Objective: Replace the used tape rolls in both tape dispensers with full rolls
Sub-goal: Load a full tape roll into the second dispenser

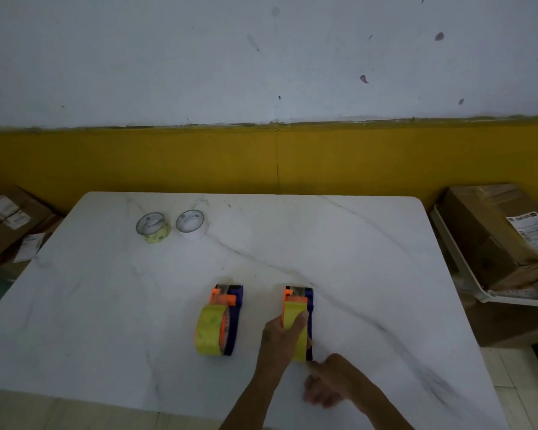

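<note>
Your left hand (284, 333) wraps the yellow roll (295, 330) in the right dispenser (305, 318) near the bench's (370, 274) front edge; your right hand (326, 386) rests loosely curled at its rear, grip unclear. Both are light, stiff plastic; hold the roll by its rim and avoid the cutter end. The left dispenser (221, 321) stands beside it; two thin rolls (171, 226) lie by the far-left corner.

A packing or storeroom space is suggested: labelled brown cardboard parcels (491, 234) are stacked on both sides of a white marble-patterned table (354, 259), set against a scuffed white-and-yellow painted wall (261, 88).
</note>
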Demonstrator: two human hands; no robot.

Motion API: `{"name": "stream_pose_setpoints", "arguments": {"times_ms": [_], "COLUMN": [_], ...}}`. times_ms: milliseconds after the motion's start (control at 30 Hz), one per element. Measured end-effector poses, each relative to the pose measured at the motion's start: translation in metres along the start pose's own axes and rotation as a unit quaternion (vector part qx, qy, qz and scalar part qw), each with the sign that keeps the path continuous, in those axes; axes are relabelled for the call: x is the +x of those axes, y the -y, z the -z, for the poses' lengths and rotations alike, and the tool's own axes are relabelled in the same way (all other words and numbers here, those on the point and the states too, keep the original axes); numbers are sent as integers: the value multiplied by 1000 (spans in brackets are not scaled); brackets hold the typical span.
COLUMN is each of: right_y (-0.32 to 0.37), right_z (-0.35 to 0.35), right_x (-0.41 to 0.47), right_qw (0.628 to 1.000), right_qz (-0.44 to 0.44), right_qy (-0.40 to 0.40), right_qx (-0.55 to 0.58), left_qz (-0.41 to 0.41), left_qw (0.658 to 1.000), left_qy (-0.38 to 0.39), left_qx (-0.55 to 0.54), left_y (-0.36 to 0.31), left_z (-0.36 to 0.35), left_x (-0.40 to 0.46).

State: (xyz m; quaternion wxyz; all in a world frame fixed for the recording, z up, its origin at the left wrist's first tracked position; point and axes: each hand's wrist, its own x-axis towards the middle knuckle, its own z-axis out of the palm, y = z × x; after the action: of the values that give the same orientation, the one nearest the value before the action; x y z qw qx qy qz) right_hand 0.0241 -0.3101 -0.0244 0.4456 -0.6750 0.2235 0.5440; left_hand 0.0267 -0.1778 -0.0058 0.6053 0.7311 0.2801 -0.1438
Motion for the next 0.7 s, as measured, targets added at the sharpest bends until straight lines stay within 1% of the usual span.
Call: {"name": "stream_pose_setpoints", "arguments": {"times_ms": [33, 67, 133, 200, 233, 267, 333, 367, 400, 433, 500, 533, 567, 700], "right_y": [-1, -2, -3, -2, -2, -2, -2, -1, 0, 2, 6, 8, 12, 20], "right_z": [1, 2, 4, 9, 12, 16, 22, 23, 23, 22, 18, 15, 13, 1], "right_x": [-5, -9, -15, -20, -22, -24, -29, -30, -31, -32, -34, -37, -41, -52], "right_qw": [998, 997, 997, 996, 995, 995, 994, 991, 987, 982, 970, 964, 959, 938], "right_qz": [-2, -3, 3, 10, 21, 30, 55, 77, 102, 127, 174, 195, 212, 273], "right_qy": [3, 1, -16, -30, -38, -43, -65, -88, -114, -138, -170, -180, -190, -214], "right_qx": [-59, -79, -81, -87, -90, -86, -73, -58, -38, -15, 15, 16, 8, -19], "left_qz": [-7, -10, -11, -21, -44, -90, -176, -173, -137, -71, 49, 66, 65, 47], "left_qw": [1000, 999, 997, 989, 981, 963, 901, 879, 883, 909, 961, 972, 976, 980], "left_qy": [1, 3, 12, 14, -14, -79, -229, -279, -293, -270, -173, -139, -128, -126], "left_qx": [19, 34, 71, 146, 191, 240, 325, 346, 340, 309, 209, 180, 166, 148], "left_y": [-1, -4, -12, -14, -12, -9, 1, 3, 10, 13, 29, 38, 43, 17], "left_z": [-1, -1, 1, 14, 26, 41, 76, 92, 105, 116, 131, 135, 135, 121], "left_x": [0, -2, -9, -14, -15, -16, -15, -13, -5, 1, 26, 39, 45, 21]}}
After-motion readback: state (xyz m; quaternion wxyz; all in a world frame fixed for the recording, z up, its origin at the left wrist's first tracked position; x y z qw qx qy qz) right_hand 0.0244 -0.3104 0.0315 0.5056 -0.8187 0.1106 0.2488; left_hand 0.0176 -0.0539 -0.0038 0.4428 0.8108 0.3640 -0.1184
